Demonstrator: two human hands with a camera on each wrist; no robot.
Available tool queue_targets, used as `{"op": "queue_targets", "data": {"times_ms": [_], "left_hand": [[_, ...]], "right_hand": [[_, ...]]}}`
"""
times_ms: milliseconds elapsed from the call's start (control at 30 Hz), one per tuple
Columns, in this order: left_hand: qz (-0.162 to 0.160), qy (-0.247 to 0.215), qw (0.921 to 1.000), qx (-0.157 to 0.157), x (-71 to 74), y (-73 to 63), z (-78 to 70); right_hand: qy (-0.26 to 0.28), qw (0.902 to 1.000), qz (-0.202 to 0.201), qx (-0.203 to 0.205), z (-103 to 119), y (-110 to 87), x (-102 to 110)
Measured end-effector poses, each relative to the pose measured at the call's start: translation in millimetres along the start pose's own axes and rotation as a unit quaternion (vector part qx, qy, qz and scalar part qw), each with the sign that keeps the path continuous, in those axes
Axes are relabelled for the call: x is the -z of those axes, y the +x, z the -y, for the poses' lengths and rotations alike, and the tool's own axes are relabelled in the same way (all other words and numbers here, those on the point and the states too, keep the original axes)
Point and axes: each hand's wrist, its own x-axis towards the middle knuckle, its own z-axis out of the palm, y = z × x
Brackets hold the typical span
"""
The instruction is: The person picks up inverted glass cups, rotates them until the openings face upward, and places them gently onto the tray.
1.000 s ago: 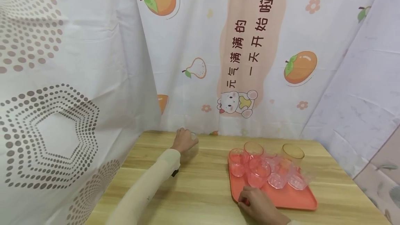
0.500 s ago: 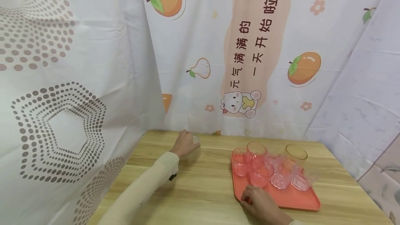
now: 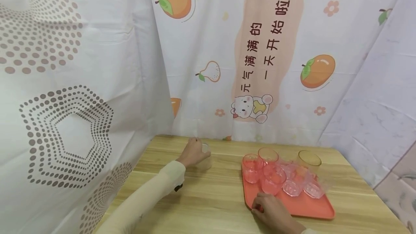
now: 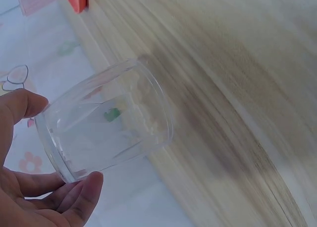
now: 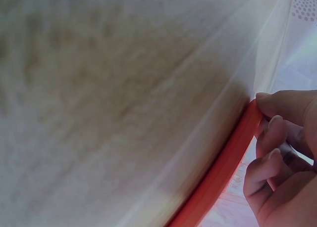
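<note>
Toward the back left of the table, my left hand (image 3: 195, 153) holds a clear cup (image 4: 106, 123) by its upper end. Thumb and fingers lie on opposite sides of that end in the left wrist view; the cup's other end points at the tabletop, and I cannot tell whether it touches. My right hand (image 3: 271, 210) pinches the rim of a red tray (image 3: 312, 208) at its near left corner. Its other fingers are curled beside the rim in the right wrist view. Several see-through pink cups (image 3: 274, 180) and faceted clear cups (image 3: 292, 187) stand crowded on the tray.
A yellow-tinted cup (image 3: 309, 160) stands at the back right of the group; its base is hidden. The wooden table (image 3: 208, 205) ends at a printed curtain (image 3: 201, 100) at the back. Another curtain (image 3: 74, 136) hangs along the left side.
My left hand has shifted slightly right and toward me with the clear cup, which shows more. The whole view has shifted a little; the right hand stays at the tray's corner.
</note>
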Motion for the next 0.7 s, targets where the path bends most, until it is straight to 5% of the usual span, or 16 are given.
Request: {"op": "queue_targets", "data": {"times_ms": [333, 700], "left_hand": [[0.020, -0.025, 0.9994, -0.010, 7.3, -13.6, -13.5], [0.025, 0.002, 0.9992, -0.032, 2.5, -25.1, -25.2]], "right_hand": [[0.003, 1.0000, 0.004, 0.006, 1, -0.8, 3], [0.006, 1.0000, 0.006, 0.003, 2, -1.5, 3]]}}
